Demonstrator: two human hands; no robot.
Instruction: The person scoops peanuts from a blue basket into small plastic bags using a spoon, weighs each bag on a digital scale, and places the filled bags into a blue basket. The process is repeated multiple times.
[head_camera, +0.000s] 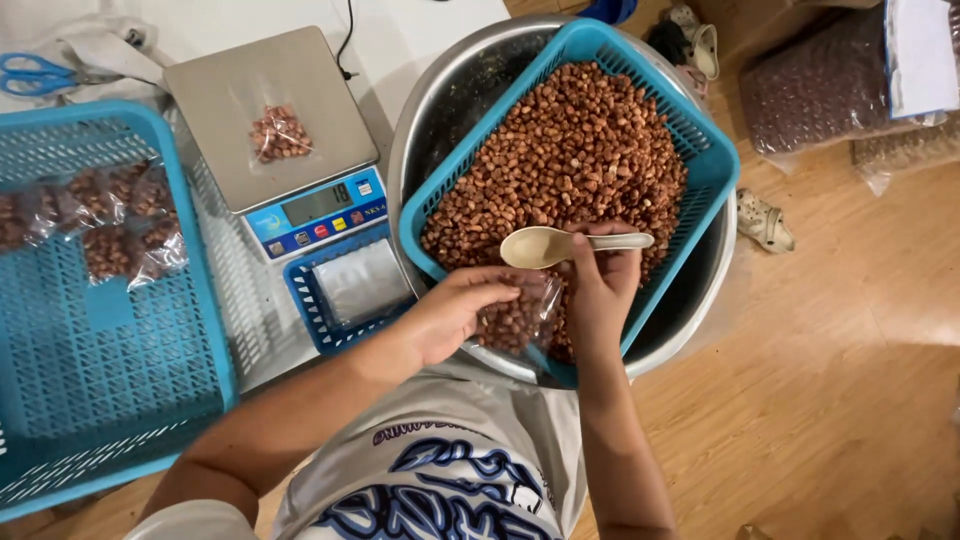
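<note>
At far left I see a large blue basket (110, 400) with filled packets, then a scale (275, 130) bearing one small packet (280, 133). My left hand (450, 315) pinches a clear bag of peanuts (515, 320) (partly filled) open over the peanut-filled blue tray (715, 160). My right hand (600, 290) grips a pale spoon (560, 245), empty, just above the bag.

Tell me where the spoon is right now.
The cream plastic spoon is in the right hand, lying across the peanuts at the near edge of the blue basket, bowl pointing left.
</note>
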